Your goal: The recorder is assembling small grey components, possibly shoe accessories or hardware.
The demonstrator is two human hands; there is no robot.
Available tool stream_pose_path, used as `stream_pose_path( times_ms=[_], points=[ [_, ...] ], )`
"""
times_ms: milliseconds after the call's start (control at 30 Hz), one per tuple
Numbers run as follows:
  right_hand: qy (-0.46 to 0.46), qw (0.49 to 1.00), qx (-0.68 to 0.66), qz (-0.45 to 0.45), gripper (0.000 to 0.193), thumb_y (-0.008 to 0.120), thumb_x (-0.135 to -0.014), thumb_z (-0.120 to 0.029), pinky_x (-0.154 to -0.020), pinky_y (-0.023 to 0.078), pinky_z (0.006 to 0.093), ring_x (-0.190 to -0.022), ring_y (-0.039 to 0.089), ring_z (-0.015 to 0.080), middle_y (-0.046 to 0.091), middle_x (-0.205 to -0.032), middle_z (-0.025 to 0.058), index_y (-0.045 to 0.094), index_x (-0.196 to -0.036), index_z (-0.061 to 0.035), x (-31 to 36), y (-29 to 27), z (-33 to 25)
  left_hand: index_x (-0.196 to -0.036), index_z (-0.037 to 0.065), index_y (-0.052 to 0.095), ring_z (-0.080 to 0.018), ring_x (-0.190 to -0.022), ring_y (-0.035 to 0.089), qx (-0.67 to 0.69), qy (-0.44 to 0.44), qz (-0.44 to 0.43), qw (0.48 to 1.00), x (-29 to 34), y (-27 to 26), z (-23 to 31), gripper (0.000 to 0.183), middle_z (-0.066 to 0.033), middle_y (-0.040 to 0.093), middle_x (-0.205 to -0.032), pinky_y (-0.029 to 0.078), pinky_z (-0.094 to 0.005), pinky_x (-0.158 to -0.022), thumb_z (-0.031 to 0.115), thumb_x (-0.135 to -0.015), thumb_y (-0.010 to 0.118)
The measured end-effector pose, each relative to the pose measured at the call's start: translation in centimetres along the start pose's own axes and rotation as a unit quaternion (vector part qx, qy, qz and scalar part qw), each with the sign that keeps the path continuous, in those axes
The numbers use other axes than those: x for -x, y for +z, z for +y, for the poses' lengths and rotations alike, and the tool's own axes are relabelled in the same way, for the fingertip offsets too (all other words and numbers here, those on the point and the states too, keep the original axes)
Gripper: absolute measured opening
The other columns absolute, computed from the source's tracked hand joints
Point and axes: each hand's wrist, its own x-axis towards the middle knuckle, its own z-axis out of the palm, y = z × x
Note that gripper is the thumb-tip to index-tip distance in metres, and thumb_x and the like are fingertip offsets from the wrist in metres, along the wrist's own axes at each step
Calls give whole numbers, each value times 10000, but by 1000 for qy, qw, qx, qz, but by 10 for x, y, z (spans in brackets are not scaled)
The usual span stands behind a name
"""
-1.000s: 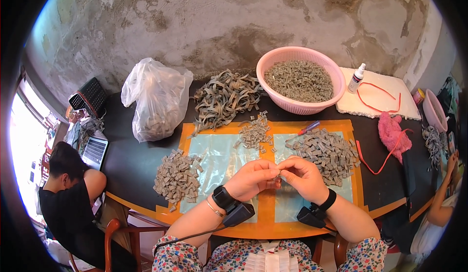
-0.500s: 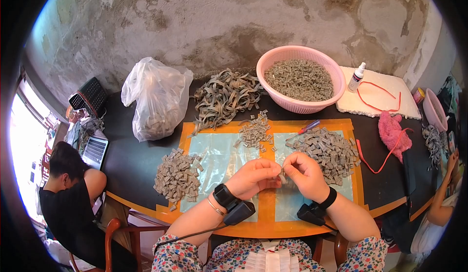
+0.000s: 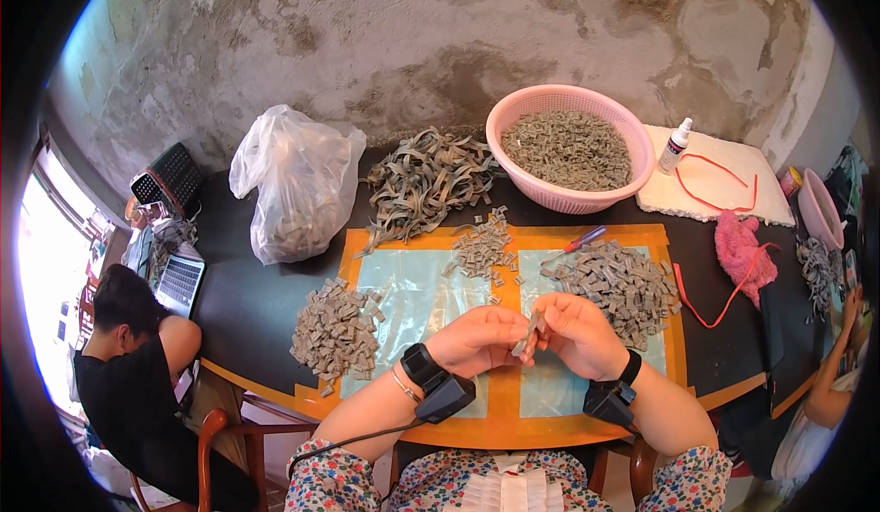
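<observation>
A short grey strap piece is pinched between the fingertips of both hands, low over the middle of the table. My left hand grips it from the left side, fingers closed. My right hand meets it from the right with thumb and fingers pressed together. Just beyond the hands lies a small heap of grey buckles. A pile of small grey strap pieces sits beside my right hand, partly behind it. Another pile of strap pieces is left of my left forearm.
Orange tape edges the pale blue sheet. Behind it stand a clear plastic bag, a tangle of grey straps and a pink basket of small grey parts. A screwdriver, spray bottle and pink cloth lie rightward. People sit at both sides.
My hands have drawn slightly lower and turned, and the strap piece now shows between the fingertips. My right wrist has rotated. The piles look the same.
</observation>
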Motion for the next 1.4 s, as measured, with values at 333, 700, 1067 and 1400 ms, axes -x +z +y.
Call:
stream_pose_path(
  times_ms=[333, 700, 1067, 1400],
  points=[
    [0, 999, -4, 41, 134, 569, -881, -131, -658, 474, 263, -726, 585, 146, 598, -791, 69, 567, -894, 2, 0, 9, -3, -929, 41, 588, -113, -831, 558, 0, 35, 6, 999, -1, 7, -2, 193, -20, 593, -873, 444, -295, -832, 227, -882, 575],
    [11, 998, 62, 29, 169, 571, -887, -175, -633, 483, 269, -693, 583, 139, 586, -759, 57, 566, -846, -12, 2, 3, 5, -954, -6, 587, -162, -827, 582, -68, 4, -7, 998, -2, -2, -2, 215, -63, 606, -870, 452, -301, -819, 177, -845, 620],
    [-41, 995, 94, 17, 142, 484, -935, -176, -660, 461, 259, -689, 573, 127, 547, -771, 35, 499, -894, -41, 1, 2, -3, -972, 14, 552, -180, -853, 605, 10, 22, 45, 999, -1, 13, 0, 161, -79, 608, -866, 478, -331, -831, 134, -868, 579],
    [-23, 992, 127, -1, 117, 557, -896, -147, -652, 468, 236, -709, 574, 113, 568, -800, 36, 519, -883, -38, 3, -1, -6, -935, 16, 566, -158, -827, 620, -44, 83, 45, 995, 0, 10, 2, 123, -89, 626, -896, 499, -270, -780, 21, -822, 617]
  ],
)
